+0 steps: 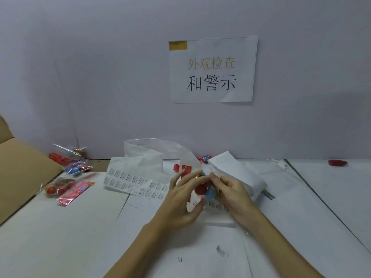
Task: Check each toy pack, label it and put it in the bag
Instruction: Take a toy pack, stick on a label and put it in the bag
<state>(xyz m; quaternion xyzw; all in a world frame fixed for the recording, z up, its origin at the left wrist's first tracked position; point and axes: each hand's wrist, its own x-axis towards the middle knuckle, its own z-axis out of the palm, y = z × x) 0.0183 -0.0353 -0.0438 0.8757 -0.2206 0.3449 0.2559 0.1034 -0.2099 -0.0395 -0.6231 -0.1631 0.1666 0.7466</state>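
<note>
Far left: clear cellophane packs of red and blue toys. Centre: white sheet of printed labels. Left hand and right hand, both gripping clear red-and-blue toy pack. Right, just behind: white plastic bag.
</note>
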